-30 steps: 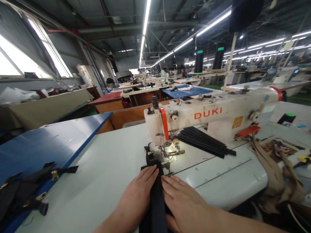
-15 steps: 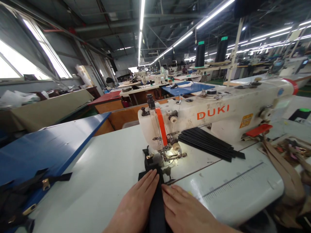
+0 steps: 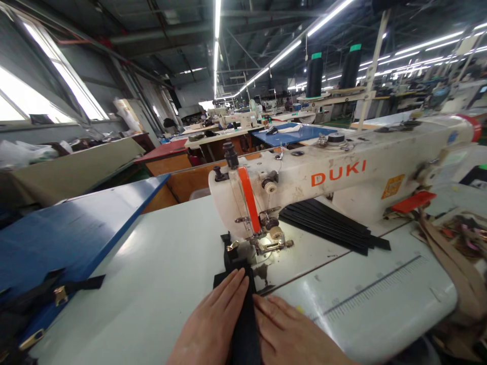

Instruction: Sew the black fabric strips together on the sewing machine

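Observation:
A long black strap (image 3: 245,332) runs from my body up to the needle area (image 3: 261,246) of a white sewing machine (image 3: 292,177) marked DUKI. My left hand (image 3: 213,317) lies open on the strap's left side, fingers straight and pointing to the needle. At the strap's right edge rests my right hand (image 3: 291,329), also open, with its fingers laid flat and close together. Both thumbs are hidden. Just left of the presser foot, a gold-coloured metal fitting (image 3: 232,246) shows on a black piece joined to or touching the strap's far end.
Fanned black strips (image 3: 327,225) lie under the machine arm. Black straps with gold buckles (image 3: 60,295) hang over the blue table's (image 3: 95,218) edge at left. A printed ruler (image 3: 376,286) marks the worktop. Tan straps (image 3: 447,263) hang at right; thread cones (image 3: 314,76) stand behind.
The view has shifted slightly, so the machine's right end and the ruler sit farther right. Both hands keep their places on the strap, with no clear movement of it.

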The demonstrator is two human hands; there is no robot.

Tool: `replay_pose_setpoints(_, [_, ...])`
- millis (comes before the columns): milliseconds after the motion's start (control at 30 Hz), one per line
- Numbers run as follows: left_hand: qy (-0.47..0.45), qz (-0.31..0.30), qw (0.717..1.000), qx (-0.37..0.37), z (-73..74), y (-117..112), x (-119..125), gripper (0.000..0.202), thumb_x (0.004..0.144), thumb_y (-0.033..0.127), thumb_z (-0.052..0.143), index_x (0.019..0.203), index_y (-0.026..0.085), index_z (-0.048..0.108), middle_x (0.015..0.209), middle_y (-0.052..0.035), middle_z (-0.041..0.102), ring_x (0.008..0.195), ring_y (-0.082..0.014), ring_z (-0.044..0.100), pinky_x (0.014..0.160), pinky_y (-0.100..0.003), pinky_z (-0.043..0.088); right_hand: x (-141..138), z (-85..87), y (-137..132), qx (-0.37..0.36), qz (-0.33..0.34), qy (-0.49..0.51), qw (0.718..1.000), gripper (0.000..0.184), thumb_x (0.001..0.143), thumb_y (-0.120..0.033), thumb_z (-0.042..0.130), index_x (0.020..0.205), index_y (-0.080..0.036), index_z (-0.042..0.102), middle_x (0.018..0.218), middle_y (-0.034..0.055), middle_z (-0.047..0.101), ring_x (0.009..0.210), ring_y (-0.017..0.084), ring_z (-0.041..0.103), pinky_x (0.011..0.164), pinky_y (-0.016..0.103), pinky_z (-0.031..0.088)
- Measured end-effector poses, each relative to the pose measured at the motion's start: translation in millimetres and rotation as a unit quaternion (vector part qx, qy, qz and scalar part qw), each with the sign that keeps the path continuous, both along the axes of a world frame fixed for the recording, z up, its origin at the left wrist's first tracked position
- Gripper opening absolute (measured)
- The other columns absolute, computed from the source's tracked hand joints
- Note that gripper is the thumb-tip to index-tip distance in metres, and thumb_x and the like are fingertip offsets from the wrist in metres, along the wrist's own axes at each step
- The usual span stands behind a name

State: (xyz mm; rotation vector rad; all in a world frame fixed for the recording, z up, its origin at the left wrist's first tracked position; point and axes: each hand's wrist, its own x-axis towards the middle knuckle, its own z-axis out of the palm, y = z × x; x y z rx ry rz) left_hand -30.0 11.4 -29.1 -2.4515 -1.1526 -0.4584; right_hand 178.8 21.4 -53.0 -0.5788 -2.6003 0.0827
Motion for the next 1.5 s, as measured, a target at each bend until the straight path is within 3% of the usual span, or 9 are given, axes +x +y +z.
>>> replay_pose_setpoints(133, [0.019,0.004,1.0,0.007,10.5,-0.5,3.8,0.049,0.086,0.007,0.037,0.133,0.014,0.05,0.133,-0.0088,0.059,0.121,-0.0176,0.056,0.1,-0.026,0.045,-1.8,-10.3,-0.8,0.041,-0.036,0.032,0.998,0.043,0.1,-0.021,0.036,0.138,-0.002,0.044,0.135,0.0157,0.055,0.124,0.021,0.051,0.102,0.031,0.045])
replay_pose_setpoints(300, [0.041,-0.003,0.999,-0.002,24.9,-2.3,6.4,0.047,0.084,0.006,0.039,0.128,0.011,0.053,0.129,-0.0117,0.062,0.118,-0.0188,0.059,0.098,-0.025,0.046,-6.7,-19.6,-0.6,0.056,-0.06,0.083,0.993,0.044,0.1,-0.021,0.035,0.139,-0.002,0.042,0.132,0.0135,0.057,0.12,0.02,0.054,0.1,0.029,0.048])
replay_pose_setpoints(467, [0.029,-0.005,0.999,-0.023,22.1,-1.6,4.9,0.049,0.084,0.008,0.04,0.132,0.012,0.05,0.132,-0.0113,0.059,0.122,-0.0193,0.055,0.1,-0.026,0.045,-7.4,-22.3,0.7,0.06,-0.058,0.1,0.991,0.044,0.1,-0.025,0.037,0.138,-0.002,0.043,0.131,0.0131,0.059,0.117,0.019,0.057,0.1,0.027,0.047])
replay_pose_setpoints(600, [0.009,-0.009,1.0,0.009,17.3,-1.0,4.8,0.048,0.088,0.012,0.036,0.135,0.013,0.047,0.131,-0.0106,0.06,0.122,-0.0191,0.056,0.098,-0.027,0.047,-7.1,-24.1,0.8,0.059,-0.061,0.102,0.991,0.041,0.099,-0.024,0.04,0.135,-0.003,0.046,0.129,0.0124,0.06,0.118,0.018,0.057,0.101,0.025,0.045])
replay_pose_setpoints(733, [0.043,0.007,0.999,-0.005,23.0,-2.5,8.7,0.046,0.087,0.009,0.037,0.13,0.013,0.051,0.131,-0.0096,0.06,0.119,-0.0181,0.058,0.097,-0.025,0.047,-6.7,-23.1,0.5,0.04,-0.051,0.083,0.994,0.042,0.098,-0.023,0.042,0.137,-0.008,0.045,0.13,0.0105,0.06,0.12,0.019,0.055,0.101,0.027,0.045])
replay_pose_setpoints(1067, [0.051,0.015,0.998,-0.027,26.8,-1.5,14.2,0.053,0.075,-0.001,0.04,0.123,0.011,0.059,0.126,-0.0107,0.063,0.113,-0.0194,0.062,0.097,-0.028,0.049,1.8,2.7,-1.6,0.024,-0.018,0.008,1.0,0.043,0.097,-0.02,0.045,0.139,-0.012,0.043,0.134,0.0106,0.056,0.124,0.021,0.049,0.101,0.033,0.044])
replay_pose_setpoints(1367, [0.023,0.042,0.996,-0.069,26.5,-3.5,18.4,0.059,0.071,-0.004,0.039,0.123,0.013,0.059,0.13,-0.0103,0.061,0.119,-0.0197,0.058,0.101,-0.032,0.047,26.1,17.5,-10.6,0.19,0.011,0.046,0.981,0.027,0.101,-0.023,0.037,0.104,-0.016,0.063,0.114,0.0029,0.068,0.109,0.017,0.058,0.09,0.027,0.046])
replay_pose_setpoints(1433, [0.031,0.049,0.996,-0.073,26.9,-3.7,19.8,0.057,0.072,-0.003,0.038,0.123,0.011,0.06,0.129,-0.0123,0.061,0.118,-0.021,0.059,0.099,-0.034,0.048,31.0,25.0,-13.6,0.179,0.02,0.03,0.983,0.024,0.1,-0.023,0.04,0.104,-0.015,0.063,0.113,0.0031,0.069,0.108,0.017,0.059,0.091,0.027,0.045])
replay_pose_setpoints(1500, [0.032,0.055,0.995,-0.077,29.2,-4.2,21.3,0.057,0.072,-0.003,0.037,0.123,0.01,0.06,0.128,-0.0131,0.062,0.117,-0.0213,0.059,0.098,-0.034,0.049,31.6,36.6,-14.3,0.113,0.019,-0.001,0.993,0.023,0.095,-0.029,0.049,0.104,-0.014,0.063,0.112,0.0056,0.069,0.107,0.019,0.059,0.094,0.028,0.044])
